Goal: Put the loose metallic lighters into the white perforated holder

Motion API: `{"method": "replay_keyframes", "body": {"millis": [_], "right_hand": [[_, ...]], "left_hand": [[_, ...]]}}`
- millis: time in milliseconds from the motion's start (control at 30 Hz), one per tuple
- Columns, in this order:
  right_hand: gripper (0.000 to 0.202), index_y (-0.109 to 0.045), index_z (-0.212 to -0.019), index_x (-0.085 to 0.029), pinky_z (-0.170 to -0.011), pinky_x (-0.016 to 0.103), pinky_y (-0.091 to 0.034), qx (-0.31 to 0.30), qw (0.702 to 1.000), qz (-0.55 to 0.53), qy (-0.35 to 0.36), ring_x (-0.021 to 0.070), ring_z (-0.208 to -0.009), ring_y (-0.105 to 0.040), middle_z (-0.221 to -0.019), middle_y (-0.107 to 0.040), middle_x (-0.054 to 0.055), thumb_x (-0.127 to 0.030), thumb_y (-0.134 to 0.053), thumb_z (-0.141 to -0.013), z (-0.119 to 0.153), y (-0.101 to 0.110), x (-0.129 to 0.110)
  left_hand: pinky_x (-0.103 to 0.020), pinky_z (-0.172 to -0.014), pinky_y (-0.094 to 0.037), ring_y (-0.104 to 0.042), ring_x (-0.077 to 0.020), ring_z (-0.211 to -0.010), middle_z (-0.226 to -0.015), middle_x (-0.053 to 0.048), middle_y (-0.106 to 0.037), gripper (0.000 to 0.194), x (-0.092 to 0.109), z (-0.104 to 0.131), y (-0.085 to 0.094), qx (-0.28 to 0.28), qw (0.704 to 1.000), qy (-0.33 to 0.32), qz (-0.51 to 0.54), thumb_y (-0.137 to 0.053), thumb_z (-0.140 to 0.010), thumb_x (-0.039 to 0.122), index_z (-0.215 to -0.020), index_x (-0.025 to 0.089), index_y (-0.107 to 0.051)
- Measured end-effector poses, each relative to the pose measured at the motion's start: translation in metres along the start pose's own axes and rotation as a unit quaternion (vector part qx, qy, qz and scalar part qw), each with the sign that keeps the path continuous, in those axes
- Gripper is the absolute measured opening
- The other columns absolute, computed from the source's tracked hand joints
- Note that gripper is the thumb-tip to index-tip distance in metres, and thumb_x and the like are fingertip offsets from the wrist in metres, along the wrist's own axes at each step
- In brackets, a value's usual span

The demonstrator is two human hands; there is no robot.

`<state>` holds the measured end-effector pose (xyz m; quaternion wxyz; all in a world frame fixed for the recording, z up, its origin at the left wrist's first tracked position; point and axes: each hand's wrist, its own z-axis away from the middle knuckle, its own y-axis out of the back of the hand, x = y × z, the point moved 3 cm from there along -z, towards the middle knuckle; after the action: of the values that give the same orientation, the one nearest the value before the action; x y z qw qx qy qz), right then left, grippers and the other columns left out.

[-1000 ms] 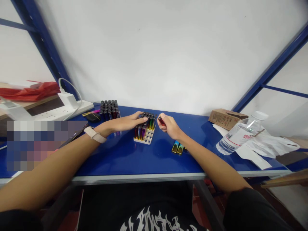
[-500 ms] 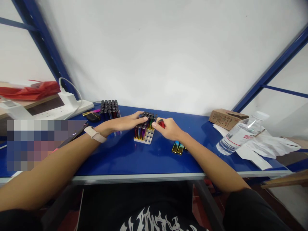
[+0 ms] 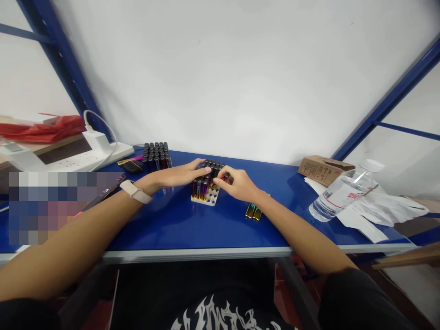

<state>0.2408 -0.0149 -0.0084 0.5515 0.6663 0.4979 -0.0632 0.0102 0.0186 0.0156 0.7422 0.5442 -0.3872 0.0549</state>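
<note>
A white perforated rack (image 3: 208,201) stands on the blue table, partly filled with upright, shiny lighters (image 3: 200,187) with dark tops. Its front right holes show bare. My left hand (image 3: 185,174) clasps the filled part from the left, with the thumb across the front and the fingers behind. In my right hand (image 3: 237,183), a red lighter (image 3: 226,176) is pinched at the rack's right side; the fingers cover most of it. Several gold-ended lighters (image 3: 253,212) lie beneath my right wrist, partly hidden by the forearm.
A second block of upright lighters (image 3: 157,156) is at the back left, beside a black mouse-like object (image 3: 132,167) and a white power strip (image 3: 120,152). To the right are a cardboard box (image 3: 323,168), a water bottle (image 3: 345,190) and white wrapping (image 3: 388,208).
My right hand has moved slightly left and turned, bringing the red lighter to the rack's right side. My left hand has stayed in place.
</note>
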Motion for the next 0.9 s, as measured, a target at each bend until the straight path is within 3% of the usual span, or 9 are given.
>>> {"method": "replay_keyframes", "body": {"millis": [100, 400, 600, 767, 900], "right_hand": [[0.032, -0.060, -0.101, -0.024, -0.068, 0.033, -0.044, 0.014, 1.000, 0.005, 0.009, 0.0178, -0.066, -0.060, -0.076, -0.067, -0.001, -0.056, -0.067, -0.102, -0.0015, -0.0038, 0.0037], [0.032, -0.062, -0.098, -0.024, -0.068, 0.034, -0.045, 0.039, 0.999, -0.018, -0.022, 0.0176, -0.068, -0.059, -0.073, -0.067, -0.002, -0.052, -0.077, -0.094, -0.0026, -0.0009, 0.0046], [0.040, -0.062, -0.101, -0.025, -0.069, 0.036, -0.047, 0.034, 0.997, -0.059, -0.044, 0.0187, -0.069, -0.061, -0.073, -0.064, -0.003, -0.057, -0.083, -0.090, -0.0023, -0.0023, 0.0020], [0.049, -0.061, -0.110, -0.026, -0.068, 0.036, -0.050, 0.055, 0.990, -0.117, -0.058, 0.0180, -0.069, -0.062, -0.078, -0.066, -0.002, -0.062, -0.084, -0.089, -0.0027, -0.0011, 0.0022], [0.044, -0.062, -0.109, -0.024, -0.069, 0.037, -0.050, 0.051, 0.992, -0.112, -0.040, 0.0170, -0.068, -0.064, -0.082, -0.067, -0.001, -0.062, -0.079, -0.094, -0.0016, 0.0053, -0.0034]], "left_hand": [[-0.063, -0.136, -0.035, -0.029, -0.0492, -0.173, -0.191, -0.012, -0.029, 0.112, -0.0006, 0.0006, -0.0012, -0.011, 0.999, 0.025, 0.024, -0.044, -0.097, 0.092, -0.186, 0.028, -0.020], [-0.061, -0.136, -0.035, -0.031, -0.0479, -0.173, -0.189, -0.012, -0.036, 0.110, -0.0009, -0.0007, -0.0020, -0.013, 1.000, 0.008, 0.024, -0.042, -0.098, 0.093, -0.185, 0.029, -0.024], [-0.065, -0.139, -0.027, -0.024, -0.0498, -0.175, -0.192, -0.017, -0.023, 0.116, -0.0028, -0.0003, -0.0016, -0.001, 1.000, 0.020, 0.023, -0.044, -0.097, 0.095, -0.186, 0.025, -0.020], [-0.065, -0.135, -0.035, -0.029, -0.0518, -0.172, -0.188, -0.015, -0.037, 0.110, -0.0029, -0.0010, -0.0009, -0.005, 1.000, 0.005, 0.013, -0.043, -0.098, 0.092, -0.185, 0.028, -0.024], [-0.061, -0.134, -0.039, -0.037, -0.0514, -0.169, -0.182, -0.013, -0.048, 0.108, -0.0069, -0.0038, -0.0008, -0.001, 1.000, -0.016, 0.005, -0.043, -0.098, 0.092, -0.185, 0.030, -0.025]]}}
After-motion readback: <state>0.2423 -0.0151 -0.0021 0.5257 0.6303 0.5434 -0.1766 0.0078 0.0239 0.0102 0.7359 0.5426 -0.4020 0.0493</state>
